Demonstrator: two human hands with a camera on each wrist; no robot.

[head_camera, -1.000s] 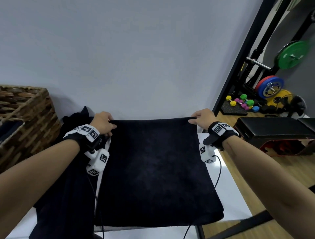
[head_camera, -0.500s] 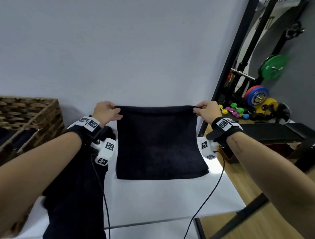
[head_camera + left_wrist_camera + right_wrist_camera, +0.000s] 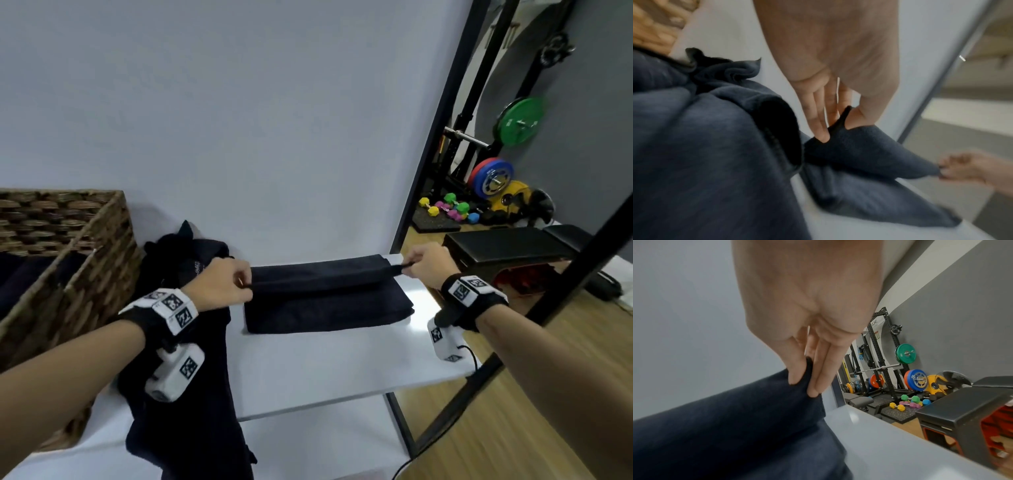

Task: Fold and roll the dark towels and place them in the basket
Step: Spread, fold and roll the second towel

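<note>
Home gym, squat rack (image 3: 459,144) at 2 o'clock with green plate (image 3: 520,120), red-blue plate (image 3: 490,179), coloured dumbbells (image 3: 451,209) on mat, black bench (image 3: 513,244) at 3 o'clock, wood floor (image 3: 507,404)

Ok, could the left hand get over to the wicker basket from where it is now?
Probably yes. The wicker basket stands just beside the left hand, with only the heap of dark towels between them. But that hand is pinching the towel, so it must let go or carry it.
</note>
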